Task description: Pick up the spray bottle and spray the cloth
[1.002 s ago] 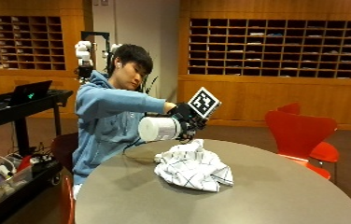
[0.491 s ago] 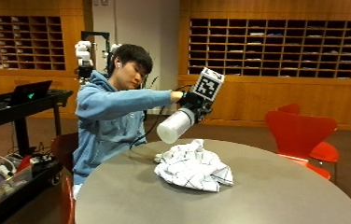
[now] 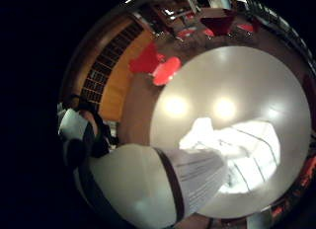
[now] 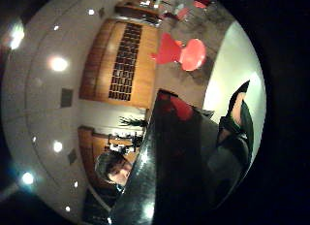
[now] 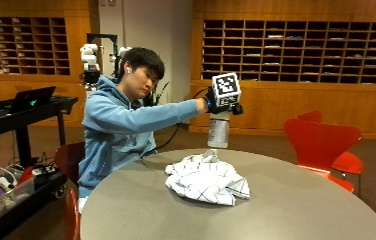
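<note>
In the outside view my gloved right hand grips the head of a white spray bottle, arm stretched out. The bottle hangs upright in the air, just above the far edge of a crumpled white checked cloth lying on the round grey table. The little finger side palm view shows the bottle's white body close to the palm, with the cloth on the table beyond it. The black spray head fills the thumb side palm view. The person's other hand is hidden.
An orange-red chair stands at the table's far right, also seen as the red chair. A black cart with a laptop and cables stands left of the person. Wooden pigeonhole shelves line the back wall.
The hand has lifted the bottle from sideways near the person's chest, through a tilt, to upright and higher, out over the cloth's far edge. The cloth has not moved.
</note>
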{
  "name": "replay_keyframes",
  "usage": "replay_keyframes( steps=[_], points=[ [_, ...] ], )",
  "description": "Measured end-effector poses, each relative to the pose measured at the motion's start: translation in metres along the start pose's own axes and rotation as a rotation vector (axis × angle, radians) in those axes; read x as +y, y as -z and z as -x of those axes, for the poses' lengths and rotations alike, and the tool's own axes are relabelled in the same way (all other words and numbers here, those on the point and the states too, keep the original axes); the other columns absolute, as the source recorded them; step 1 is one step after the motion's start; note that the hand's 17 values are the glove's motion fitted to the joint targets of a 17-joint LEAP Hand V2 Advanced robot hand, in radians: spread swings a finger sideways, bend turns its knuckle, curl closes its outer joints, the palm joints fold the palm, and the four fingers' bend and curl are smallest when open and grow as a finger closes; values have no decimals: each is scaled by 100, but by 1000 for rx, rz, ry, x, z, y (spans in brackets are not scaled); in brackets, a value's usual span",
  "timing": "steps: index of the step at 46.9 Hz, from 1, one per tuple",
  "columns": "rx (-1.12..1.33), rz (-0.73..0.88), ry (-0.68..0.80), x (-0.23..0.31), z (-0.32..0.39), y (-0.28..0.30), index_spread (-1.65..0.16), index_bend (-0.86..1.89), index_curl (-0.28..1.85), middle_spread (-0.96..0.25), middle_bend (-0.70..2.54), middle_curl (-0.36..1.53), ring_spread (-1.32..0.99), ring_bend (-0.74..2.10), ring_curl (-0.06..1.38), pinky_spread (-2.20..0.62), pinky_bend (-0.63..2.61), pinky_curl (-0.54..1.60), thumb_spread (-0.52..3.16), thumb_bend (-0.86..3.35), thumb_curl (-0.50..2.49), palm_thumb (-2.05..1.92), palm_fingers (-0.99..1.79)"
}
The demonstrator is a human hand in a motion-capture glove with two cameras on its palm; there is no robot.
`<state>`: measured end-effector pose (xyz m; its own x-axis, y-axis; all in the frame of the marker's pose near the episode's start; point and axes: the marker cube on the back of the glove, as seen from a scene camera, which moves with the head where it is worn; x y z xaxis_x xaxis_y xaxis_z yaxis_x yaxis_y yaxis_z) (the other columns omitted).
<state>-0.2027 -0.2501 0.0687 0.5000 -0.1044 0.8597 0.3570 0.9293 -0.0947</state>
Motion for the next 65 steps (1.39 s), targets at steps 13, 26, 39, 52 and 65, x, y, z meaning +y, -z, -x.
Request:
replay_keyframes(
  steps=[13, 26, 39, 52, 65],
  points=[
    [-314, -205, 37, -37, -32, -51, -19, 51, 56, -12, 65, 53, -18, 70, 48, -26, 40, 41, 23, -3, 84, 89, 140],
    [-392, -104, 5, -46, -63, -107, -18, 51, 56, -11, 65, 53, -18, 71, 48, -25, 40, 41, 22, -3, 84, 89, 140],
    [-333, -78, -7, -56, -64, -125, -17, 51, 56, -10, 64, 52, -17, 69, 47, -25, 39, 41, 22, -3, 85, 89, 139],
    [-251, 21, -28, -42, -55, -120, -21, 25, 51, -12, 51, 48, -15, 48, 41, -12, 41, 41, 57, -5, 76, 79, 95],
    [-215, -15, -4, -3, -54, -65, -30, 5, 34, -12, 33, 42, -11, 45, 39, 2, 45, 39, 85, -4, 60, 67, 67]
  ],
)
